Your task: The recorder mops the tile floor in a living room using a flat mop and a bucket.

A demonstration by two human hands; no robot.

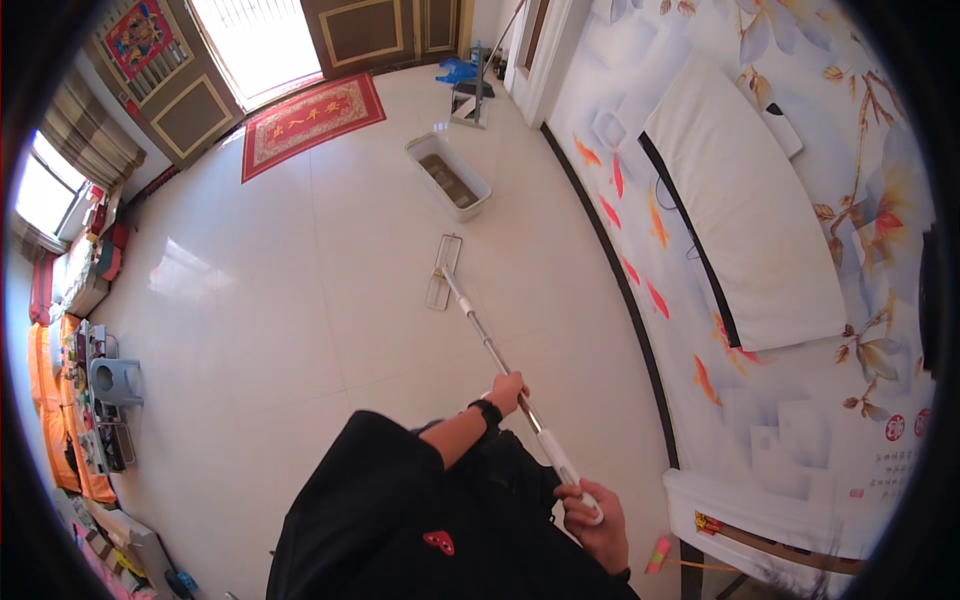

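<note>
I can make out gold characters [305, 119] across the red doormat [315, 128]; well to that doormat's right, on the wall mural [790, 405], round red seals [894, 428] stand above script [889, 474] too small to read.

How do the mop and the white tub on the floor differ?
The mop is long and thin; the tub is an open box. The left hand and right hand hold the mop; the tub stands untouched. Mop head and tub both appear to rest on the floor.

The mop handle [533, 417] is silver and white, the tub [469, 210] white, the mat [313, 126] red with gold patterning.
</note>
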